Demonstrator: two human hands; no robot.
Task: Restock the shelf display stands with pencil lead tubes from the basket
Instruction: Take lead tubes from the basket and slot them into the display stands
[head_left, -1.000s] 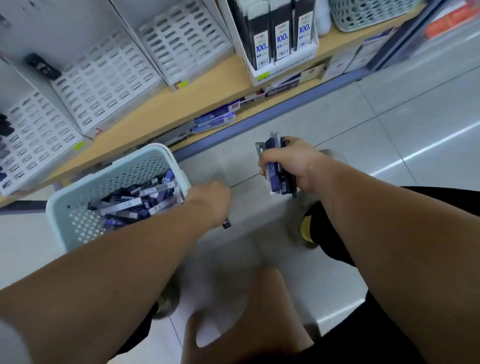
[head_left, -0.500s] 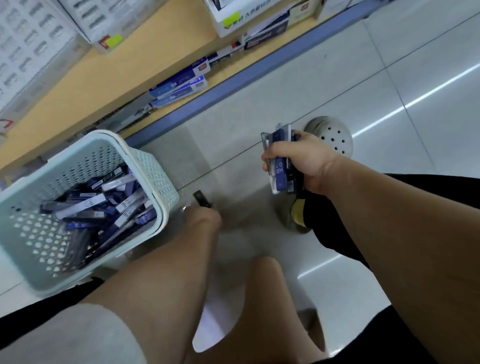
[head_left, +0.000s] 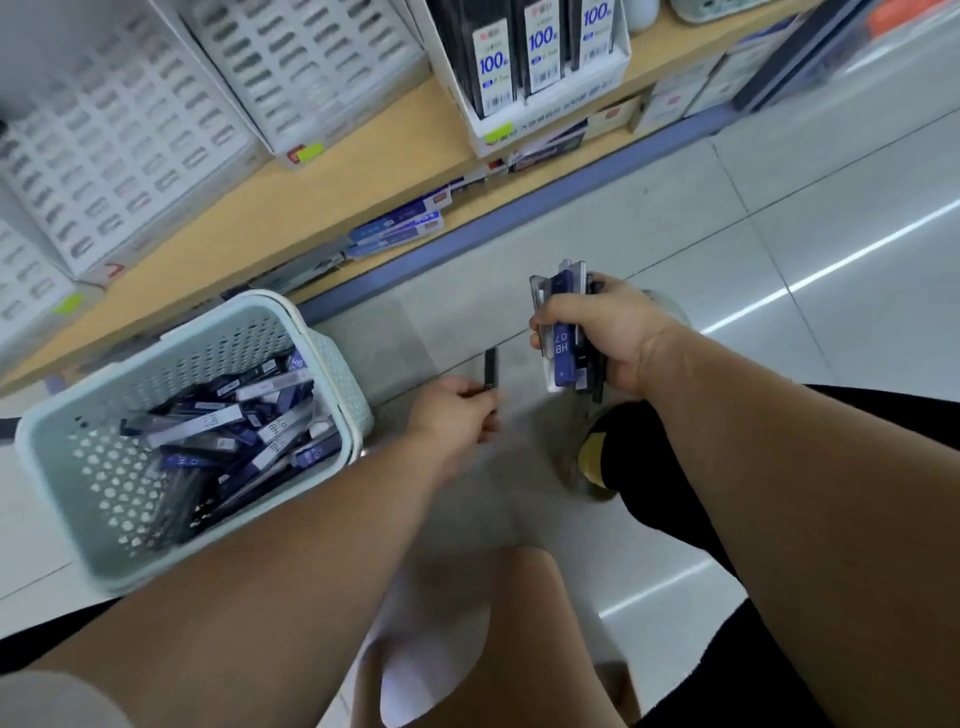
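- A single slim dark pencil lead tube (head_left: 491, 371) is pinched at its lower end by the left hand (head_left: 457, 410). The hand's fingers (head_left: 480, 402) are curled round it, and it is held over the grey tiled floor (head_left: 779, 218), just beside the basket.
- A bundle of blue and clear pencil lead tubes (head_left: 563, 343) is gripped upright in the right hand (head_left: 613, 332), whose fingers are wrapped closely round it. A handful is thus judged to have been gathered for the stands.
- A pale green perforated plastic basket (head_left: 57, 467) is seen on the floor to the left. A large loose heap of tubes (head_left: 234, 431) lies in it, so plenty of stock is left to be moved.
- Further off, white slotted display stands (head_left: 130, 135) are leaned on the light wooden shelf (head_left: 337, 197). Most slots look unfilled, though the blur prevents a sure count.
- No tube is being placed in a slot at this moment. Most of the restocking is judged to be left.
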